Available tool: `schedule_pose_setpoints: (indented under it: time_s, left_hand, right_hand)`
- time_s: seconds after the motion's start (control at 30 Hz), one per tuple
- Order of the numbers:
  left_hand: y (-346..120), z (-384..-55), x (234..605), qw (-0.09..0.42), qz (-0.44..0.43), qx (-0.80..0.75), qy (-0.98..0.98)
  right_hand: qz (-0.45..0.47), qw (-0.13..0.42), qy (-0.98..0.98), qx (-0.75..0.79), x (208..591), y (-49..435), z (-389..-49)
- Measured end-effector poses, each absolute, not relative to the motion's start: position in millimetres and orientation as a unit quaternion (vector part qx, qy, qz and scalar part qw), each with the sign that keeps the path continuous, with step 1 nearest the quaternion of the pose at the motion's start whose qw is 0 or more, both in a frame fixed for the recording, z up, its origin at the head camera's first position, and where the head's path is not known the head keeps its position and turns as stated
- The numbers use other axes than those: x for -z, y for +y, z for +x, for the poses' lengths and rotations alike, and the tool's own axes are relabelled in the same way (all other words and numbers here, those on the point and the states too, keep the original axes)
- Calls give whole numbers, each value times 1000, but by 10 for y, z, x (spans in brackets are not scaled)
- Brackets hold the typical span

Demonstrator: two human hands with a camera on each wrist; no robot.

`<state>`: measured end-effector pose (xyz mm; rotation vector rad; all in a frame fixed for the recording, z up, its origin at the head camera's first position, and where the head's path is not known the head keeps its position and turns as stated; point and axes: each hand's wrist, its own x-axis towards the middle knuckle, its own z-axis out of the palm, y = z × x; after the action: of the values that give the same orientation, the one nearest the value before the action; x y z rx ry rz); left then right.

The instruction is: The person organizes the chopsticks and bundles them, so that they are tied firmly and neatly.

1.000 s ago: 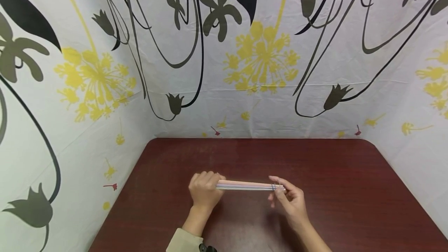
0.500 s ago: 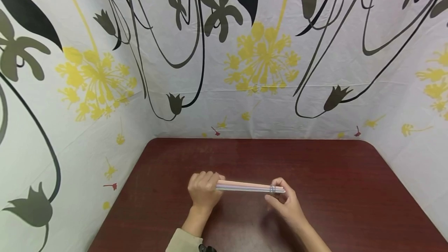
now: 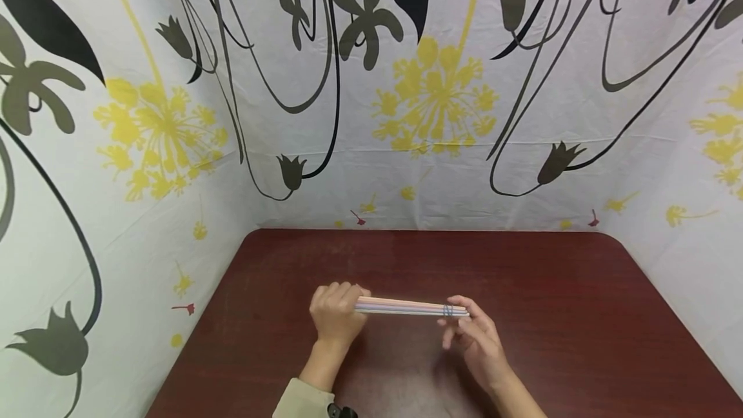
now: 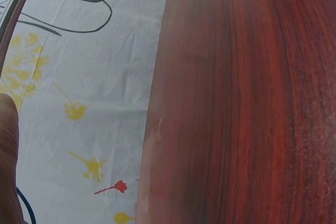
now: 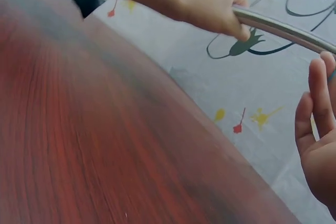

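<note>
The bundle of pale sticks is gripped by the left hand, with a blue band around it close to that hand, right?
No: in the head view, the blue band is by the right hand, near the other end; the left hand does grip the bundle.

Left hand [image 3: 336, 313] in a curled grip, right hand [image 3: 480, 340] opposite, thumb [image 3: 473, 330] and forefinger [image 3: 475, 308] apart.

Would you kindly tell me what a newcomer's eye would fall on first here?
Probably the white floral cloth, its bold prints rising behind the dark red table. Next comes the bundle of pastel sticks above the table, one end in the left grip. A thin bluish band wraps the bundle near the right grip.
</note>
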<state>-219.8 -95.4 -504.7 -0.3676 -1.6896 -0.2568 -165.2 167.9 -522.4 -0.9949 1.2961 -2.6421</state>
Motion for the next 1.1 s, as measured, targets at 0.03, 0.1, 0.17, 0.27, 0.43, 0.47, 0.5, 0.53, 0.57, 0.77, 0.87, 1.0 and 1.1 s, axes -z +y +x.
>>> schedule_pose_setpoints:
  time_s: [0.03, 0.1, 0.17, 0.27, 0.43, 0.47, 0.5, 0.53, 0.57, 0.77, 0.87, 1.0, 1.1]
  left_hand:
    - [-951, -2197, 5055, 638, -161, 111, -744]
    - [-943, -2192, 5064, 629, -159, 108, -753]
    - [-937, -2185, 5069, 618, -156, 104, -764]
    - [-931, -2176, 5070, 602, -153, 99, -778]
    - [-933, -2167, 5078, 590, -152, 97, -787]
    - [-934, -2167, 5080, 588, -153, 98, -788]
    - [-936, -2167, 5078, 588, -154, 98, -788]
    - [-937, -2168, 5079, 588, -155, 98, -788]
    - [-939, -2168, 5077, 588, -156, 99, -787]
    - [-943, -2166, 5065, 591, -159, 103, -784]
    - [-938, -2161, 5054, 594, -161, 106, -781]
    - [-912, -2148, 5048, 596, -167, 106, -778]
    - [-884, -2133, 5055, 593, -173, 101, -780]
  right_hand:
    - [-320, 16, 395, 861, 5224, 1682, -1651]
    - [-301, 5, 359, 883, 5215, 1676, -1638]
    - [-271, -18, 337, 902, 5196, 1657, -1618]
    - [-218, -65, 355, 907, 5150, 1615, -1575]
    - [-143, -127, 439, 878, 5077, 1575, -1555]
    - [-140, -136, 455, 869, 5068, 1579, -1560]
    - [-140, -145, 472, 858, 5062, 1585, -1568]
    - [-143, -151, 489, 847, 5057, 1595, -1575]
    - [-153, -155, 505, 835, 5053, 1610, -1583]
    - [-229, -162, 583, 763, 5010, 1743, -1630]
    - [-252, -159, 607, 737, 4984, 1799, -1659]
    - [-272, -144, 623, 719, 4969, 1820, -1683]
    - [-277, -134, 645, 700, 4974, 1806, -1687]
